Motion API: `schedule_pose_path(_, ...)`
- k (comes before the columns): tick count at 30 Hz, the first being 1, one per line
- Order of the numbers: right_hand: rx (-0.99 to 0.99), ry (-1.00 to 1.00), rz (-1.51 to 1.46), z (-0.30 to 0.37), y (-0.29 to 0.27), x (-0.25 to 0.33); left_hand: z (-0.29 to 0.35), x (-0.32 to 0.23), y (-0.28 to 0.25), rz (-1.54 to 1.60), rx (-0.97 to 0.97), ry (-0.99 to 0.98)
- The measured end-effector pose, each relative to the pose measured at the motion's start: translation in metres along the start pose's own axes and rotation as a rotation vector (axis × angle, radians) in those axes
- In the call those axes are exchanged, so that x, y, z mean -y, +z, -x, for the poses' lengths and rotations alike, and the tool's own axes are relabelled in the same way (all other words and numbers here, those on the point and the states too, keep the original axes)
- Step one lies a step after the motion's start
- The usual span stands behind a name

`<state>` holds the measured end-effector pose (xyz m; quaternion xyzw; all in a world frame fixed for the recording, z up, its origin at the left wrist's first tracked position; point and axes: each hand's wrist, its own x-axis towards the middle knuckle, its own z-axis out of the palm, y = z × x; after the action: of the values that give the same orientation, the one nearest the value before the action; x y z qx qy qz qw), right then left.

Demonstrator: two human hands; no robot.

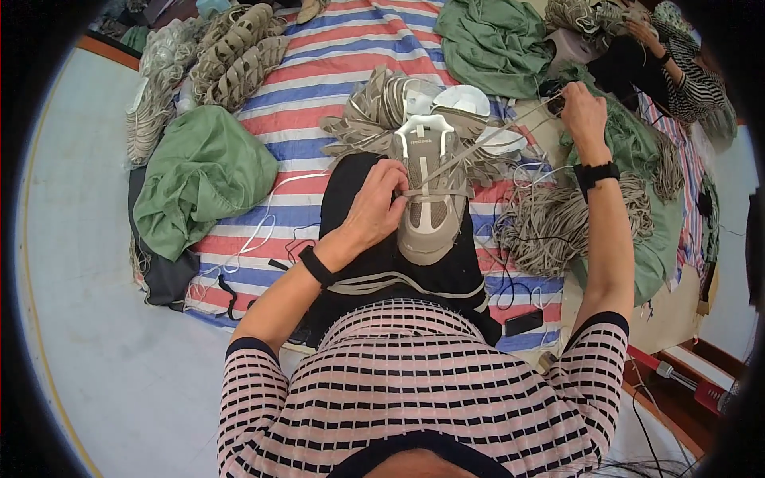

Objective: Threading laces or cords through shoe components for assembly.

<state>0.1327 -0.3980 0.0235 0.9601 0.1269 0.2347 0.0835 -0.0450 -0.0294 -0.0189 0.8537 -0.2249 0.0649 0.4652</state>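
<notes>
A grey-beige sneaker (432, 231) rests on my lap, its toe pointing toward me and its tongue away. Laces cross its lower eyelets. At the shoe's left edge, my left hand (373, 205) has its fingers closed on the shoelace beside the lower crossing. Raised far to the right, my right hand (584, 118) grips the other stretch of the shoelace (510, 126), drawn taut in a slant from the shoe. Behind the sneaker lies a pile of similar shoe uppers (374, 107) with white linings. More laces (382, 280) lie across my black-clad thighs.
A large bundle of beige laces (550, 227) lies at my right, by a dark phone (523, 322). Green cloth sacks (203, 171) sit on the striped sheet (319, 88). Stacked uppers (239, 60) stand far left. Another person (677, 72) sits at the far right.
</notes>
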Motion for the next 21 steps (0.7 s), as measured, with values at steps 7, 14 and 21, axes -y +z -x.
schedule_pose_path(7,-0.041,0.195,0.004,-0.02,0.007,-0.05,-0.002,-0.007,-0.008,-0.033,0.043,-0.086)
schedule_pose_path(14,0.136,0.225,-0.586,0.037,0.027,0.015,-0.009,0.001,-0.004,-0.156,0.034,0.029)
schedule_pose_path(21,1.44,0.695,-1.281,0.12,-0.005,0.113,-0.022,0.003,0.02,-0.242,0.049,0.014)
